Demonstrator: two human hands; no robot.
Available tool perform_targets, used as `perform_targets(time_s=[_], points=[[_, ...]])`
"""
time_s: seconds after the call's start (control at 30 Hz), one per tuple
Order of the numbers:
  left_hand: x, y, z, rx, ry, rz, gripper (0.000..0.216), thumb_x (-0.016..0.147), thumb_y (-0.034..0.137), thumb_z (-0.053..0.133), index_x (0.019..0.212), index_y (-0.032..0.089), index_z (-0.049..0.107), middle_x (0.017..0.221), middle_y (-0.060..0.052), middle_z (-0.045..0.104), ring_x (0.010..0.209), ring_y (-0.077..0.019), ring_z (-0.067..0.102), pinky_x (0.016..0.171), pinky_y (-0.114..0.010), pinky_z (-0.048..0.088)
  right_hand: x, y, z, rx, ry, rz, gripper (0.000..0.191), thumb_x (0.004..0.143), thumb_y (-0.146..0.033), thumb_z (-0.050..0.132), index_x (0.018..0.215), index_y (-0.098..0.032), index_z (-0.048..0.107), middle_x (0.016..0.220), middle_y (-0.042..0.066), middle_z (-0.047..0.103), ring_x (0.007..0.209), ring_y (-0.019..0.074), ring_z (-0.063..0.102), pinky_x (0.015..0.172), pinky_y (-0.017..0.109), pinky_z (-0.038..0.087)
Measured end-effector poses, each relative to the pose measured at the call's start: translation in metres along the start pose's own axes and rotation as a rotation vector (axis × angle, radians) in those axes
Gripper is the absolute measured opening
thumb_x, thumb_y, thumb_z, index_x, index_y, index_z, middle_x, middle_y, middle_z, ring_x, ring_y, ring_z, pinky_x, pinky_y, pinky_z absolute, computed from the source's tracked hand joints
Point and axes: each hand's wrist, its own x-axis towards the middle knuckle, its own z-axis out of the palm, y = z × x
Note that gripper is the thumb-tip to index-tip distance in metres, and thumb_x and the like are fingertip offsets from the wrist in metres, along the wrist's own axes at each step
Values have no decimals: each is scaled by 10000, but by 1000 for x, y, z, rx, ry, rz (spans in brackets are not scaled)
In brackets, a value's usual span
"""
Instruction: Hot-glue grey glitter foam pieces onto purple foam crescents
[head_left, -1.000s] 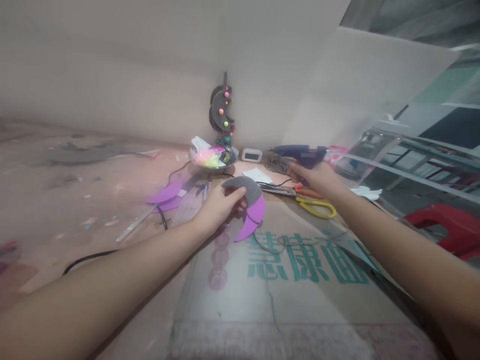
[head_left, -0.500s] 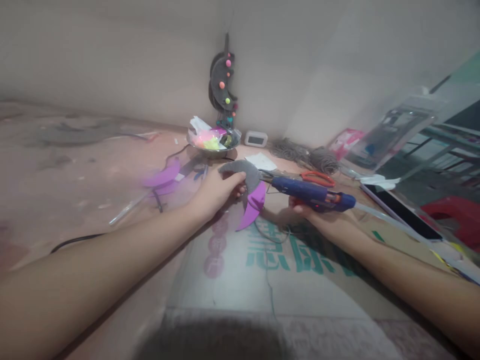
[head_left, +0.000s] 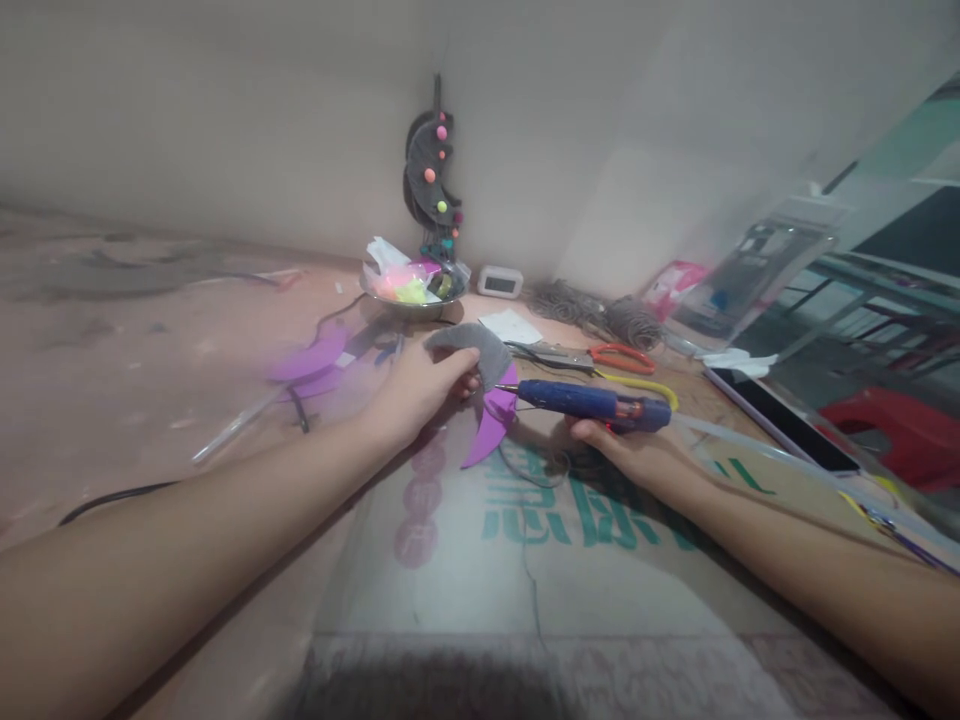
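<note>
My left hand (head_left: pixel 417 388) is closed on a crescent-shaped piece (head_left: pixel 487 385), grey felt on top and purple foam below, held just above a cardboard sheet (head_left: pixel 570 560) with green printed characters. My right hand (head_left: pixel 628 452) grips a blue glue gun (head_left: pixel 592 402) lying level, its metal nozzle pointing left and nearly touching the purple part of the crescent. A clear glue stick sticks out of the gun's back end toward the right.
Behind the hands lie orange and yellow scissors (head_left: pixel 621 357), a metal bowl of bright bits (head_left: pixel 411 290), a small white clock (head_left: pixel 499 282), a dark crescent ornament with coloured balls (head_left: pixel 430 180) on the wall, more purple crescents (head_left: pixel 309 362), a twine bundle (head_left: pixel 600 312) and a phone (head_left: pixel 780 418).
My right hand took the glue gun from the back of the table and brought it forward, nozzle to the crescent. My left hand kept holding the crescent in about the same place.
</note>
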Motion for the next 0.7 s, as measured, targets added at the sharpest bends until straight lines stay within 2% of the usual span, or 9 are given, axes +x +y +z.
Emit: perform_targets(time_s=[0.13, 0.3, 0.53, 0.7], points=[[1, 0, 0, 52, -3, 50, 138, 737, 284, 611, 724, 147, 612, 613, -14, 606, 539, -103, 551, 525, -192, 446, 3, -2, 1, 14, -59, -37, 207, 701, -481, 614, 677, -279, 576, 626, 10, 590, 642, 229, 576, 564, 336, 478], [1, 0, 0, 66, -15, 61, 152, 746, 300, 610, 724, 150, 601, 615, -13, 600, 526, -102, 534, 510, -196, 438, 3, -7, 4, -18, -66, 17, 290, 678, -546, 621, 685, -267, 539, 625, 14, 570, 631, 234, 553, 568, 342, 441], [-1, 4, 2, 76, -18, 52, 119, 755, 260, 584, 707, 151, 593, 597, -9, 586, 512, -93, 527, 504, -190, 429, 4, -8, 7, -8, -60, 16, 323, 656, -546, 642, 662, -256, 500, 604, -10, 553, 590, 208, 522, 546, 327, 423], [-2, 6, 3, 55, -21, 40, 113, 751, 244, 583, 688, 152, 571, 583, -2, 578, 500, -83, 517, 494, -181, 421, 3, -4, 7, -7, -73, -24, 302, 697, -513, 651, 679, -241, 521, 607, -3, 564, 577, 192, 526, 526, 310, 422]])
